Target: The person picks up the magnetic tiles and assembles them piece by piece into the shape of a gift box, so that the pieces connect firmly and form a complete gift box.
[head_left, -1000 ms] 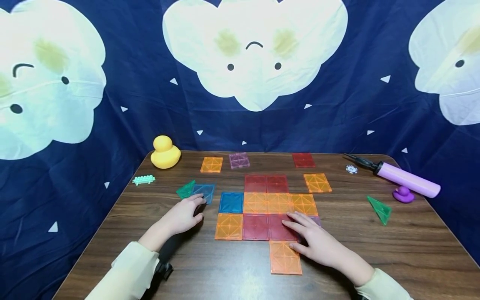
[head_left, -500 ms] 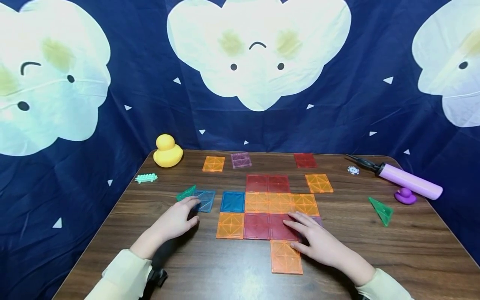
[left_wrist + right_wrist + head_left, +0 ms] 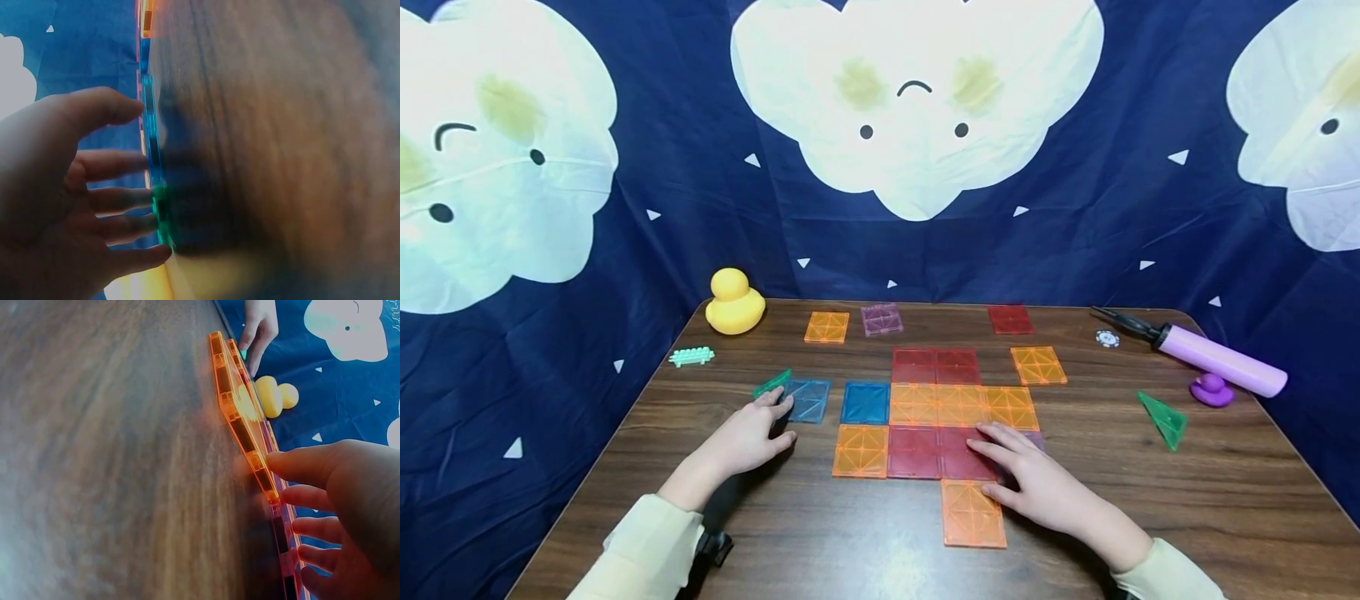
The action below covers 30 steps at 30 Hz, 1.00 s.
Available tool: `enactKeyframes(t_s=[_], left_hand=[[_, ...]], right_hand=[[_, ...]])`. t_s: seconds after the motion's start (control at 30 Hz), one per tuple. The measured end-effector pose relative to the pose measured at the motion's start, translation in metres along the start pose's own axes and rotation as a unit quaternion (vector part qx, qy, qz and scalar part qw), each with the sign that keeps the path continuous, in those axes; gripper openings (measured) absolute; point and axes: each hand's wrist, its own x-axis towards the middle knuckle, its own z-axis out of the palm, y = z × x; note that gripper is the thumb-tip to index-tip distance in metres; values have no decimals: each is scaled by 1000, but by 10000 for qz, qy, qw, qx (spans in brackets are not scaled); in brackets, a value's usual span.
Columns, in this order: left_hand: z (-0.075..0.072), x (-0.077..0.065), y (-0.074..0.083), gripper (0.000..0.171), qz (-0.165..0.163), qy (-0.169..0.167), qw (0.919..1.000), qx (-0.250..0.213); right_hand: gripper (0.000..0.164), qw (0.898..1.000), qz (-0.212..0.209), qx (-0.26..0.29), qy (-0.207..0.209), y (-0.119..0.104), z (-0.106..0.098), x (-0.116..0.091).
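Note:
My left hand (image 3: 751, 442) lies palm down at the left of the tiles. Its fingertips are at the left edge of a clear blue square magnetic tile (image 3: 810, 402) and the green triangular tile (image 3: 772, 383), which it partly covers. In the left wrist view its fingers are spread along the edges of the blue tile (image 3: 150, 112) and green tile (image 3: 162, 215). My right hand (image 3: 1037, 483) rests relaxed, fingertips on a red square tile (image 3: 958, 454) and thumb on the orange tile (image 3: 972, 521) nearest me. A purple tile is mostly hidden under this hand.
Joined orange, red and blue tiles (image 3: 865, 403) lie flat mid-table. Behind are loose orange (image 3: 827, 327), purple (image 3: 882, 319) and red (image 3: 1011, 319) squares. A yellow duck (image 3: 733, 304) stands back left; a pump (image 3: 1221, 360), purple duck (image 3: 1212, 390) and green triangle (image 3: 1163, 421) are right.
The clear blue tile has slid slightly toward me. My left hand has drawn back to the left, its fingertips shifting from the blue tile toward the green triangle. The right hand has stayed put.

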Motion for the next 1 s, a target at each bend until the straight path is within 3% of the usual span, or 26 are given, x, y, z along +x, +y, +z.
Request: enactKeyframes(t_s=[0.23,0.4,0.6,0.77,1.0], left_hand=[[-3,-1,1,54,-21,99,9999,-64],[-4,-9,1,53,-83,140,9999,16],[-9,-21,3,52,230,3,9997,45],[-13,-38,1,44,493,-286,9976,-392],[-7,-71,5,35,657,-63,9967,-464]], right_hand=[[53,10000,-2,20,17,2,1,0],[53,10000,-36,40,-41,2,1,1],[53,10000,-57,34,-21,2,-1,1],[54,10000,-36,15,-37,2,0,1],[53,10000,-27,14,-27,2,-1,0]])
